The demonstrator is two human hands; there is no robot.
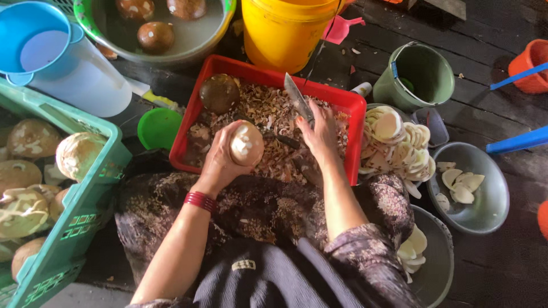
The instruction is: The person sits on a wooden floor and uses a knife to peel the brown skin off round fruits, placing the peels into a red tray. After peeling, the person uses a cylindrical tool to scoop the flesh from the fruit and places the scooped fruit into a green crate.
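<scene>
My left hand grips a partly peeled coconut, brown with white patches, over the red tray. My right hand holds a knife by the handle, blade pointing up and away, just right of the coconut. The tray is full of brown shavings, and a whole dark coconut lies in its far left corner. A red bangle sits on my left wrist.
A green crate of peeled coconuts stands at left. White coconut slices fill a bowl at right, with grey bowls beyond. Behind are a yellow bucket, a green pail, a green-rimmed basin and a blue jug.
</scene>
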